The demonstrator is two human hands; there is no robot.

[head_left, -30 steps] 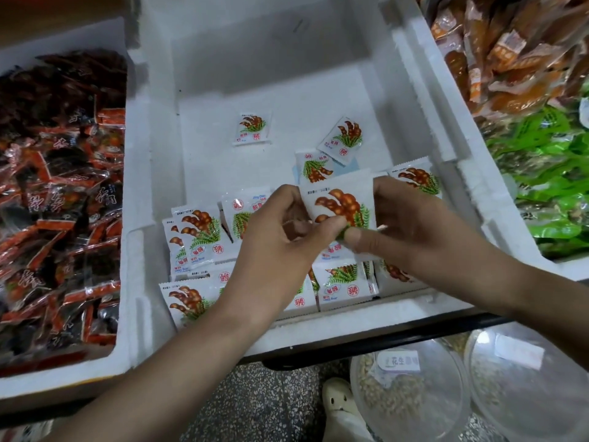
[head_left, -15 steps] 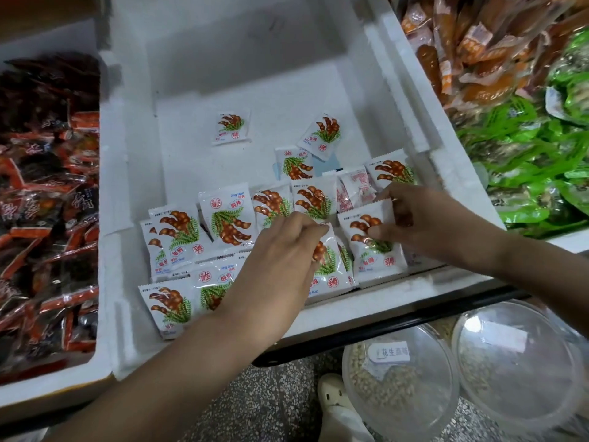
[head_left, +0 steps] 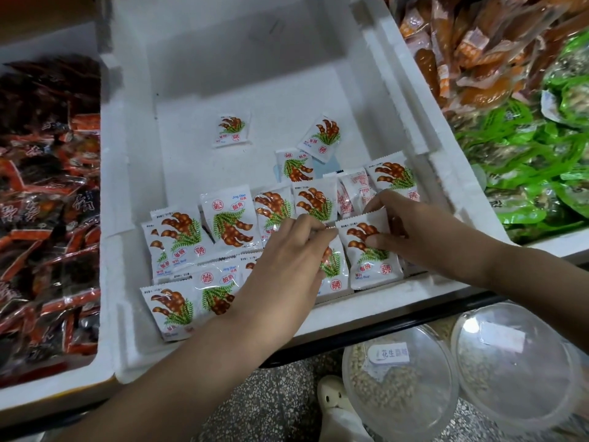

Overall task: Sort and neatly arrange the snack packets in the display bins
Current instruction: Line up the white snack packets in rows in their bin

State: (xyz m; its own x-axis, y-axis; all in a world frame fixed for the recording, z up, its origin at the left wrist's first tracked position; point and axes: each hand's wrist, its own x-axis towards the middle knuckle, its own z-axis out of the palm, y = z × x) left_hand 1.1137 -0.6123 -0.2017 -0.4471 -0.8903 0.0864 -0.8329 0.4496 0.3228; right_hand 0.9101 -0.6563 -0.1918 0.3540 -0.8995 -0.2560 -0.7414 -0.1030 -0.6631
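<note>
Packet (head_left: 373, 267) lowered into bin (head_left: 366, 302), white, brown pods, green fronds

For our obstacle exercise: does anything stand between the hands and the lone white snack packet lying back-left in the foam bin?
Nothing upright. Only the flat rows of white snack packets lie between the left hand, right hand and that lone white snack packet.

We see a shop's snack display: white foam bins (head_left: 387, 78) side by side hold many identical sealed packets, namely tamarind packets (head_left: 230, 218), dark red packets (head_left: 47, 193) and green packets (head_left: 529, 173). Below stand clear lidded tubs (head_left: 401, 397), one bearing a label (head_left: 387, 354).
</note>
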